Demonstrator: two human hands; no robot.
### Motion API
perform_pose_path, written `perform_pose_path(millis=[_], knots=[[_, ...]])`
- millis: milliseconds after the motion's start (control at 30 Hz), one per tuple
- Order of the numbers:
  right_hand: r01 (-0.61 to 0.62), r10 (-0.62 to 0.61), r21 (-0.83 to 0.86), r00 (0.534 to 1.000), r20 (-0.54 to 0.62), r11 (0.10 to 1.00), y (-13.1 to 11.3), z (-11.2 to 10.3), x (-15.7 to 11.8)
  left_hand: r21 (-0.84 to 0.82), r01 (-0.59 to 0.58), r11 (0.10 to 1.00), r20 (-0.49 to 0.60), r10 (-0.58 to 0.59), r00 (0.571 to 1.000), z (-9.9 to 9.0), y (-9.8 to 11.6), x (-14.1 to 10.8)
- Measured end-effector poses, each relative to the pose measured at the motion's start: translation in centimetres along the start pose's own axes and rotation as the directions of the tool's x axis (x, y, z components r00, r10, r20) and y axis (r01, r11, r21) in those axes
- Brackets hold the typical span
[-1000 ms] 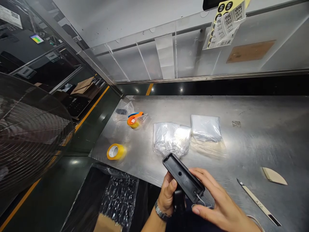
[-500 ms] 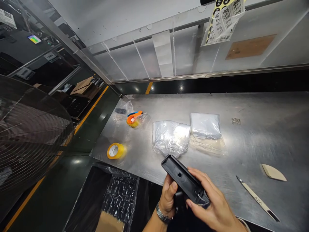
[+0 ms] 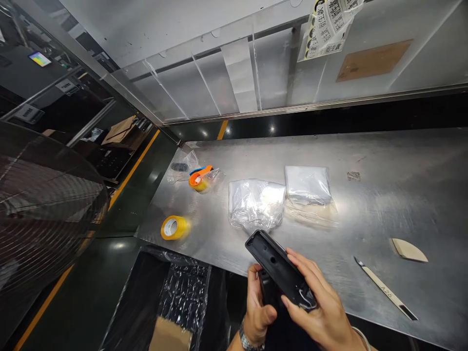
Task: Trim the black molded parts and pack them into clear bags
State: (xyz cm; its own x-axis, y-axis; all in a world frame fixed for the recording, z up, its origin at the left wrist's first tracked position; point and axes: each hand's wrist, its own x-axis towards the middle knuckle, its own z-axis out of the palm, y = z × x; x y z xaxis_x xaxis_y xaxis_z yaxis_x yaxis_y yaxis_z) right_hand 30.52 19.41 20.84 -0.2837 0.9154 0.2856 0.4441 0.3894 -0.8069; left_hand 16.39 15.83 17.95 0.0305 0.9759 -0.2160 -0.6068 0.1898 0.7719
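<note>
1. Stainless worktop (image 3: 402, 204) fills most of view; floor fan (image 3: 44, 204) stands to its L, plastic-lined bin (image 3: 183, 297) sits below its near edge
2. On worktop, L side: yellow tape roll (image 3: 173, 227), orange-and-yellow tape dispenser (image 3: 199, 179) in clear film. Centre: large clear poly bag (image 3: 256, 204), flat clear poly bag (image 3: 307, 185). R side: craft knife (image 3: 385, 290) marked "A26", beige card offcut (image 3: 408, 249)
3. Black plastic housing (image 3: 278, 270) is held over near edge of worktop, just in front of large bag. Long axis runs diagonally: far end up-L twd bag, near end down-R into R hand (image 3: 314, 312)
4. R hand is nearer the near end, grasping it w/ fingers laid across top face
5. L hand (image 3: 259, 309) is curled closed against L long edge, grip partly hidden
6. Housing face has one round hole (image 3: 272, 260); thin wire loop (image 3: 306, 296) sits at near end, under R fingers
</note>
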Motion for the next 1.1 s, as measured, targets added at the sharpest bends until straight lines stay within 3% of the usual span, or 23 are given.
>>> perform_pose_path(millis=[200, 367, 500, 567, 667, 833, 1100], knots=[[-0.065, 0.065, 0.029, 0.998, 0.01, 0.997, 0.1, -0.1, 0.0, -0.014, 0.141, 0.99, -0.178, -0.141, 0.974, 0.0, 0.1, -1.4], [-0.122, 0.122, 0.012, 0.992, 0.021, 0.992, 0.2, -0.3, 0.1, -0.171, 0.274, 0.946, -0.416, -0.322, 0.85, -0.2, 0.8, -1.6], [-0.146, 0.148, -0.041, 0.988, 0.034, 0.988, 0.4, -0.4, 0.2, -0.486, 0.32, 0.813, -0.326, -0.509, 0.797, 0.1, 2.1, 0.1], [-0.134, 0.135, -0.052, 0.991, 0.019, 0.99, 0.5, -0.4, 0.3, -0.585, 0.297, 0.755, -0.273, -0.528, 0.804, 0.6, 2.7, 1.1], [-0.107, 0.106, -0.046, 0.994, -0.023, 0.993, 0.6, -0.4, 0.4, -0.647, 0.212, 0.733, -0.252, -0.467, 0.847, 1.6, 3.3, 2.4], [-0.074, 0.072, -0.043, 0.997, -0.032, 0.996, 0.5, -0.1, 0.4, -0.653, 0.227, 0.723, -0.133, -0.405, 0.905, 2.6, 3.5, 3.3], [-0.056, 0.055, -0.044, 0.998, -0.024, 0.997, 0.3, 0.4, 0.3, -0.636, 0.206, 0.744, -0.177, -0.4, 0.899, 2.9, 3.7, 3.1]])
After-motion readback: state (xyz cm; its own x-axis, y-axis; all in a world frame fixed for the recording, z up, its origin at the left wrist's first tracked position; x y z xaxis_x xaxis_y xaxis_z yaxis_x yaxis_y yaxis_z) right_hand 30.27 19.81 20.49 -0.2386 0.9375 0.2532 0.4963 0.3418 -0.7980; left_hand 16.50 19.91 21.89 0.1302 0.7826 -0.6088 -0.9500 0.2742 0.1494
